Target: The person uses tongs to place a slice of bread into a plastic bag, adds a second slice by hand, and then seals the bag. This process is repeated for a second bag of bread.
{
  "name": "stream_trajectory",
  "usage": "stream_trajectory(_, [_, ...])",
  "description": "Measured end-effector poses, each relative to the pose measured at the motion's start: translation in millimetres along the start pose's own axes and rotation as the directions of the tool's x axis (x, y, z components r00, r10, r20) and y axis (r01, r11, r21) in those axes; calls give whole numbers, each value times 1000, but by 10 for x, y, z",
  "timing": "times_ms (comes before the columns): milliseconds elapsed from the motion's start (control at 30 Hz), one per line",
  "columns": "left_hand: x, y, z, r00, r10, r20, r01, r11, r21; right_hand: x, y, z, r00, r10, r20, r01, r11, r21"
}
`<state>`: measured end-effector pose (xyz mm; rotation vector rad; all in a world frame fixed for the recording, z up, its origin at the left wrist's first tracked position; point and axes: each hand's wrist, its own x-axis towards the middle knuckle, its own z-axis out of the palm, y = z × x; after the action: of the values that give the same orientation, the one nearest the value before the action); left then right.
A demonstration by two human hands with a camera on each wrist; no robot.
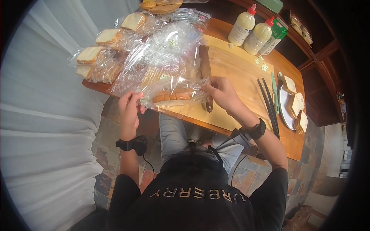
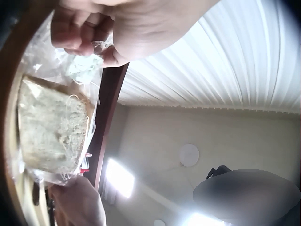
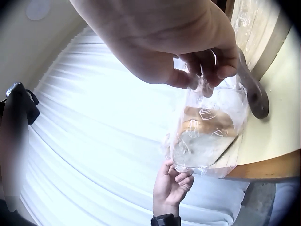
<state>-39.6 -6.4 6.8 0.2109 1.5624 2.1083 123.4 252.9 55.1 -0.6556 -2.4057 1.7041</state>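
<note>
Between both hands hangs a clear plastic bag (image 1: pixel 150 99) with sliced bread (image 1: pixel 171 96) inside, held over the table's front edge. My left hand (image 1: pixel 130 107) pinches the bag's left end. At the other end, my right hand (image 1: pixel 223 94) pinches the plastic between thumb and fingers. In the left wrist view the bread's pale cut face (image 2: pixel 54 125) shows through the film. From the right wrist, the brown crust (image 3: pixel 207 122) is seen through printed plastic. A dark-handled knife (image 1: pixel 205 63) lies just behind the bag, near the right hand.
Bagged bread portions (image 1: pixel 90 54) line the left edge beside a pile of clear bags (image 1: pixel 165 46). A wooden board (image 1: pixel 235 73) covers the middle. Black chopsticks (image 1: pixel 268 104), a green knife (image 1: pixel 275 90) and a plate (image 1: pixel 284 109) of bread slices lie right; squeeze bottles (image 1: pixel 242 29) stand behind.
</note>
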Motion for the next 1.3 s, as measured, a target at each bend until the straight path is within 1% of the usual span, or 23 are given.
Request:
stream_trajectory(33, [-9, 20, 20, 1000, 3, -1, -3, 1000, -1, 28, 20, 2, 999, -1, -42, 2, 1000, 19])
stream_trajectory(133, [-15, 69, 74, 997, 65, -31, -64, 997, 38, 76, 36, -14, 999, -23, -34, 22, 999, -34])
stream_trajectory(167, [-2, 39, 55, 993, 110, -37, -109, 994, 30, 78, 27, -7, 999, -24, -32, 23, 999, -34])
stream_trajectory(200, [-4, 35, 52, 987, 153, -44, -153, 988, 23, 74, 7, 4, 999, -15, -42, 15, 1000, -5])
stream_trajectory(233, [-12, 37, 58, 987, 154, -48, -153, 988, 25, 74, -14, 14, 999, -6, -53, 7, 1000, 25])
stream_trajectory(300, [-39, 43, 98, 972, 226, -60, -218, 969, 116, 80, -57, 25, 999, 14, -47, -11, 999, 51])
stream_trajectory(333, [-42, 40, 106, 972, 226, -60, -218, 969, 116, 83, -68, 21, 998, 33, -44, -29, 997, 73])
stream_trajectory(400, [-40, 42, 112, 954, 300, -23, -287, 931, 225, 90, -75, 12, 999, 38, -38, -35, 996, 79])
stream_trajectory(533, [-34, 19, 83, 951, 309, 16, -301, 910, 286, 98, -47, 24, 998, 50, -36, -45, 991, 128])
stream_trajectory(633, [13, -29, 16, 957, 290, 19, -282, 909, 306, 106, -32, 13, 998, 52, -28, -48, 990, 136])
stream_trajectory(667, [23, -36, -21, 966, 255, 36, -254, 918, 304, 107, -34, 0, 998, 52, -31, -47, 989, 137])
stream_trajectory(700, [21, -29, -33, 974, 219, 54, -225, 926, 303, 106, -39, -14, 997, 78, -3, -78, 992, 97])
stream_trajectory(733, [5, -26, -33, 974, 219, 56, -226, 925, 304, 105, -45, -23, 994, 106, 24, -107, 993, 56])
stream_trajectory(800, [-40, -17, -16, 942, 247, 226, -310, 899, 310, 98, -57, -23, 993, 113, 18, -114, 991, 65])
stream_trajectory(833, [-51, -23, -10, 942, 247, 227, -311, 898, 311, 99, -60, -20, 993, 120, 14, -120, 990, 74])
stream_trajectory(867, [-64, -32, -3, 917, 307, 255, -395, 795, 461, 105, -55, -19, 993, 119, 14, -119, 990, 76])
stream_trajectory(900, [-79, -24, 22, 886, 360, 291, -462, 659, 593, 116, -44, -19, 993, 119, 14, -120, 990, 80])
stream_trajectory(933, [-100, -5, 53, 887, 360, 290, -462, 658, 594, 126, -37, -16, 993, 119, 14, -120, 989, 83])
stream_trajectory(1000, [-143, 48, 130, 890, 383, 247, -425, 506, 750, 143, -32, -16, 992, 126, 13, -126, 989, 81])
stream_trajectory(1033, [-141, 29, 144, 890, 383, 247, -426, 506, 750, 145, -32, -20, 991, 133, 9, -133, 988, 78])
stream_trajectory(1100, [-116, -31, 153, 804, 519, 290, -532, 410, 741, 140, -62, -23, 991, 134, 10, -134, 987, 85])
stream_trajectory(1233, [-32, -136, 100, 772, 556, 309, -568, 384, 728, 147, -67, -33, 990, 136, 31, -139, 984, 114])
stream_trajectory(1300, [-10, -172, 89, 749, 578, 323, -608, 407, 682, 138, -80, -40, 989, 146, 40, -150, 980, 129])
